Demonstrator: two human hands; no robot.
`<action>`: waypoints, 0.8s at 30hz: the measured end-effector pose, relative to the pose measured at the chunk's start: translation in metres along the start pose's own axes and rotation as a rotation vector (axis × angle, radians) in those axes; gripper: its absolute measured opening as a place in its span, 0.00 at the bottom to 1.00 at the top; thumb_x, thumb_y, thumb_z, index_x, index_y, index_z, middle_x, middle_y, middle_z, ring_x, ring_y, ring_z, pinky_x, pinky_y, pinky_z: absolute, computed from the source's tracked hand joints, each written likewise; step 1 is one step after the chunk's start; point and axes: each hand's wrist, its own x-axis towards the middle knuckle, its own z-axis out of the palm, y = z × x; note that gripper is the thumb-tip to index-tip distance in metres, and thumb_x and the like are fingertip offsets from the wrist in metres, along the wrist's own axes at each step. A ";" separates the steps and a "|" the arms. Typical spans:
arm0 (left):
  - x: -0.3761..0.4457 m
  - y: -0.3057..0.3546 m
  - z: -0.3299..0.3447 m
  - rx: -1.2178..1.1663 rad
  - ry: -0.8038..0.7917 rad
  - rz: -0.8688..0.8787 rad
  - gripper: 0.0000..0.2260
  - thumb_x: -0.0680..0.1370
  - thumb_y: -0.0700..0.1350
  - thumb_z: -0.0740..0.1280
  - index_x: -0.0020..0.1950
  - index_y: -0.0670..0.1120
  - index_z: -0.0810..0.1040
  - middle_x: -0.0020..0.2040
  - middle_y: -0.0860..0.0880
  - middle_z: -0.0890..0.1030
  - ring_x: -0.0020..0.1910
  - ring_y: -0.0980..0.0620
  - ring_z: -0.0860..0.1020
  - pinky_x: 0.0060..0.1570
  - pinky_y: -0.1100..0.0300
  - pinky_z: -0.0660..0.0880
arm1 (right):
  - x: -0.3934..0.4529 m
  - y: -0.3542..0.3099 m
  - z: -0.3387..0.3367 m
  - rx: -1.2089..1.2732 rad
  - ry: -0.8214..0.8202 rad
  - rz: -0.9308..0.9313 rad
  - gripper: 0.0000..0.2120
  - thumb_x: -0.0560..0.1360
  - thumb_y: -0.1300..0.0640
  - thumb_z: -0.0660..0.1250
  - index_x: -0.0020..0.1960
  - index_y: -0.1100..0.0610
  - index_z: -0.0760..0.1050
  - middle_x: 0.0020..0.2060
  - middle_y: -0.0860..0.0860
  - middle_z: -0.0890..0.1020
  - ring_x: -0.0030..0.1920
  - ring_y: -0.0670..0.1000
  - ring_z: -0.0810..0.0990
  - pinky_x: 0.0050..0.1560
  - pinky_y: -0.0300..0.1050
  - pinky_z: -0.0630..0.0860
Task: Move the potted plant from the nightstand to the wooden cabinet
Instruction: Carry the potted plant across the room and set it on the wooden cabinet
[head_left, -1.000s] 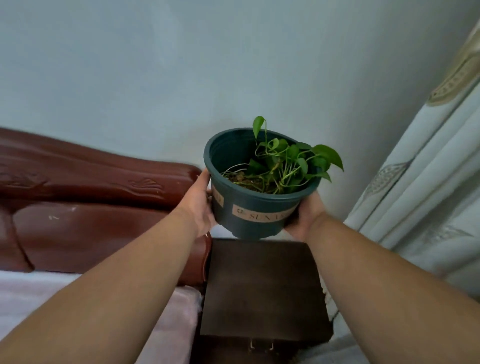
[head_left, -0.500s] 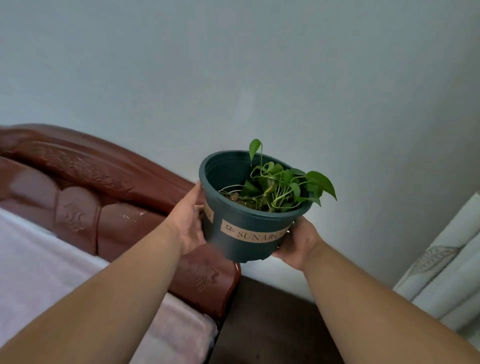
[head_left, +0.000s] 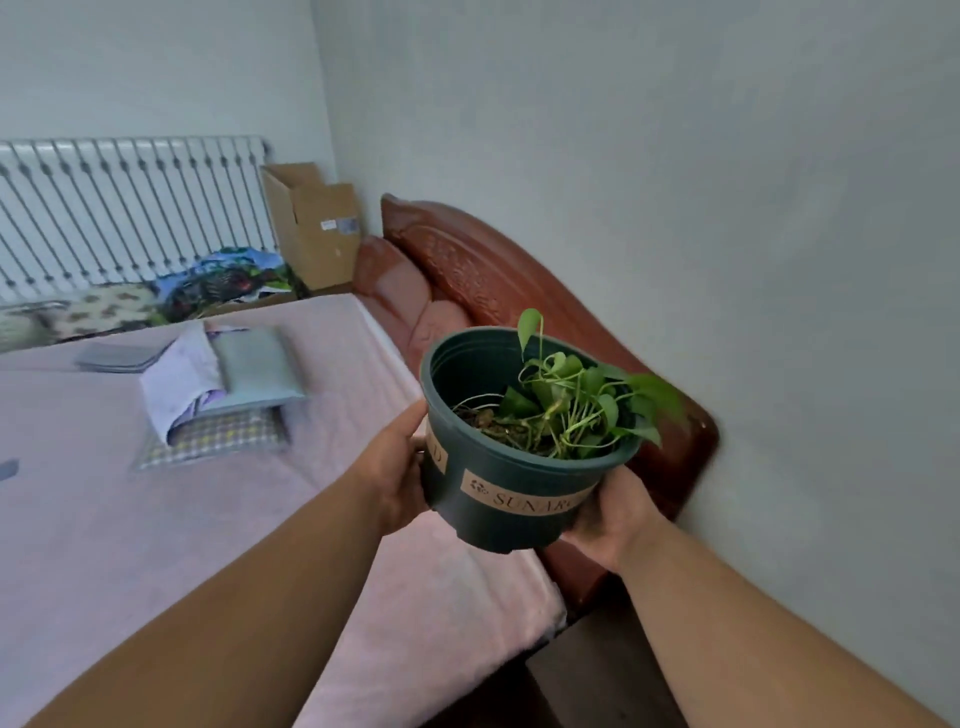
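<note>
Well, I had both hands clamped on the pot (head_left: 511, 499), left hand (head_left: 397, 475) at nine o'clock, right hand (head_left: 613, 514) at four; it tilted, so soil could spill onto the bed (head_left: 156, 519).

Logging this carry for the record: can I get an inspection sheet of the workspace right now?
Surface: pink-covered bed below the hands; no wooden cabinet in view.
Job's things: dark green plastic pot with a leafy green plant, held in the air, slightly tilted.
Clutter: folded cloths and checked pillow; brown cardboard box.
Grippers: left hand and right hand grip opposite sides of the pot.
Cables: nothing seen.
Surroundings: carved reddish-brown headboard, white radiator, pale wall.
</note>
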 end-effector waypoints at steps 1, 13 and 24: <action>-0.020 0.005 -0.032 -0.023 0.060 0.044 0.35 0.80 0.71 0.71 0.68 0.40 0.85 0.62 0.39 0.92 0.65 0.34 0.87 0.54 0.42 0.88 | -0.002 0.013 0.030 -0.052 -0.031 0.023 0.28 0.91 0.39 0.55 0.69 0.53 0.89 0.65 0.61 0.91 0.65 0.67 0.90 0.70 0.70 0.83; -0.209 0.020 -0.279 -0.199 0.473 0.289 0.32 0.81 0.72 0.70 0.68 0.46 0.88 0.62 0.40 0.92 0.62 0.34 0.90 0.67 0.35 0.84 | -0.065 0.155 0.279 -0.357 -0.384 0.135 0.23 0.91 0.42 0.58 0.70 0.50 0.88 0.65 0.55 0.92 0.69 0.61 0.87 0.57 0.59 0.87; -0.400 -0.011 -0.511 -0.333 0.741 0.445 0.29 0.80 0.72 0.69 0.62 0.50 0.93 0.64 0.40 0.91 0.62 0.35 0.90 0.67 0.32 0.84 | -0.188 0.347 0.492 -0.484 -0.668 0.281 0.22 0.90 0.43 0.60 0.70 0.52 0.88 0.62 0.57 0.93 0.67 0.63 0.88 0.54 0.57 0.88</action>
